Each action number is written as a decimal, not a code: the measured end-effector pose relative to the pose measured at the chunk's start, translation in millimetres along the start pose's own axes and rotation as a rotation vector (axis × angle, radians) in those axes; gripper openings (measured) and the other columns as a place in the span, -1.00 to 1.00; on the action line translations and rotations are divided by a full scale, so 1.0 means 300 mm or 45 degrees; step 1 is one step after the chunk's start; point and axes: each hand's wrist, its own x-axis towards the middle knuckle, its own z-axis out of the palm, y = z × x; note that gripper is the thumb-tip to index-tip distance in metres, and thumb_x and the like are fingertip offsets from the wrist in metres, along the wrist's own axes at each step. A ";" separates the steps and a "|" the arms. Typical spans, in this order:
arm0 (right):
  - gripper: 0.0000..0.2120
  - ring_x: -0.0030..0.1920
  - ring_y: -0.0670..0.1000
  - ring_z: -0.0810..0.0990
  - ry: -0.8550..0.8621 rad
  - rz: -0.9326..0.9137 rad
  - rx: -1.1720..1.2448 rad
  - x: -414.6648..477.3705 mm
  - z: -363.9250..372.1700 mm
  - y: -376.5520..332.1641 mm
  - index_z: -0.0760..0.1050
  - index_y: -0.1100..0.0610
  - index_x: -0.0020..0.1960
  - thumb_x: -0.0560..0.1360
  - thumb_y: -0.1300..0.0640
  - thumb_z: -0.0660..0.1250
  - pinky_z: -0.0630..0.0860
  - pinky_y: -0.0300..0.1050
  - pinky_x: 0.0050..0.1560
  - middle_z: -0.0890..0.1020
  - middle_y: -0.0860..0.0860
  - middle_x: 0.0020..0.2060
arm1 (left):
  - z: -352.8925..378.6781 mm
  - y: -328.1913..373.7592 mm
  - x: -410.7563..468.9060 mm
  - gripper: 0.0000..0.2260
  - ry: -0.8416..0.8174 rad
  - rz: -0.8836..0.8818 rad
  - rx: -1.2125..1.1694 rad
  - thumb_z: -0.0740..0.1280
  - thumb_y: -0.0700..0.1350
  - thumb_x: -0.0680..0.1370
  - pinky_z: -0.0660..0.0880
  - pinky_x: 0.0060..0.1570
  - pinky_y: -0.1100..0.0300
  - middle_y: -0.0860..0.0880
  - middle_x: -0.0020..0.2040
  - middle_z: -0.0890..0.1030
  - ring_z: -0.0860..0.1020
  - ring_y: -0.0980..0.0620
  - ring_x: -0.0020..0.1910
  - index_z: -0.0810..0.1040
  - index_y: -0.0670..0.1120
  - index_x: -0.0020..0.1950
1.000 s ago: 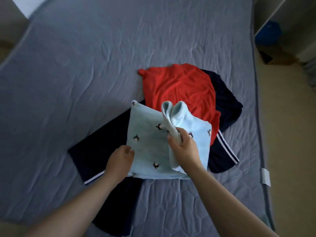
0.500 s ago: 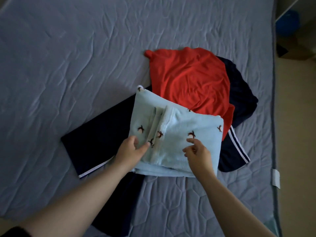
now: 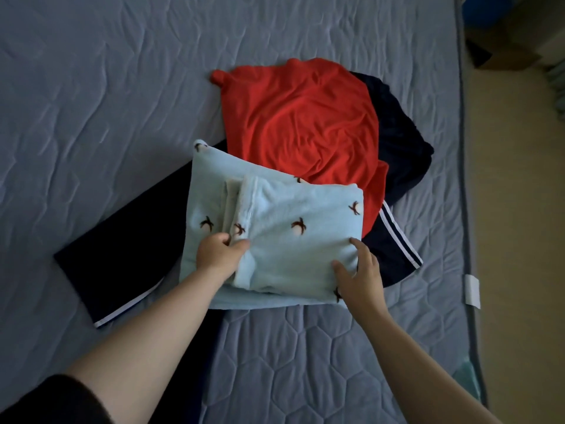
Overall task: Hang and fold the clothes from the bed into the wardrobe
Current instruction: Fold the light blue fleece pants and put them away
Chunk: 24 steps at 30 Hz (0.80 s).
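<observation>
A light blue garment (image 3: 284, 228) with small dark palm prints lies folded into a rectangle on the bed, on top of dark navy trousers (image 3: 122, 261) with white side stripes. Behind it lies a crumpled red shirt (image 3: 302, 117) over more dark navy cloth (image 3: 403, 142). My left hand (image 3: 218, 254) pinches the folded-over flap of the blue garment near its middle. My right hand (image 3: 359, 270) rests flat with fingers spread on the garment's near right corner.
The grey quilted mattress (image 3: 122, 87) fills most of the view. Its right edge (image 3: 464, 179) borders a beige floor (image 3: 519, 240). At the top right stand a brown box (image 3: 507, 56) and part of a shelf unit with something blue in it.
The sleeve held up by my right hand has been laid down flat. My left hand moved onto the fold, and my right hand slid out to the right corner, fingers spread.
</observation>
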 end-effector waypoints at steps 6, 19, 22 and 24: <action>-0.40 0.02 -0.08 0.46 -0.026 0.099 0.078 0.024 0.053 -0.017 0.09 -0.12 0.44 0.53 0.04 0.34 0.43 -0.24 -0.21 0.38 0.02 0.31 | -0.118 -0.078 0.047 -0.70 -0.036 0.088 -0.021 0.51 0.06 0.37 0.51 -0.15 0.07 -0.06 -0.18 0.65 0.62 -0.06 -0.15 0.58 -0.15 -0.16; -0.23 -0.01 -0.05 0.53 -0.092 0.422 0.251 0.131 0.063 0.019 0.30 -0.07 0.27 0.19 -0.23 0.57 0.49 -0.06 -0.05 0.52 -0.14 0.02 | -0.123 -0.122 0.139 -0.17 -0.031 -0.245 0.093 0.61 0.26 0.05 0.46 -0.04 0.13 -0.06 0.12 0.54 0.56 -0.10 0.09 0.38 -0.13 0.12; -0.30 -0.10 -0.09 0.55 0.023 0.390 0.248 0.106 0.071 -0.006 0.36 -0.03 0.19 0.19 -0.23 0.57 0.46 -0.20 -0.24 0.55 -0.13 -0.06 | -0.138 -0.105 0.121 -0.34 -0.101 -0.153 0.027 0.59 0.25 0.08 0.57 0.00 0.10 0.03 -0.05 0.65 0.63 0.01 -0.06 0.58 -0.07 0.04; -0.35 -0.16 -0.13 0.53 0.099 0.370 0.229 0.087 0.077 -0.036 0.36 -0.01 0.14 0.21 -0.21 0.56 0.39 -0.26 -0.33 0.55 -0.14 -0.12 | -0.145 -0.090 0.105 -0.55 -0.108 -0.115 -0.020 0.59 0.17 0.14 0.60 -0.13 0.14 0.04 -0.20 0.67 0.65 0.05 -0.18 0.62 -0.03 -0.11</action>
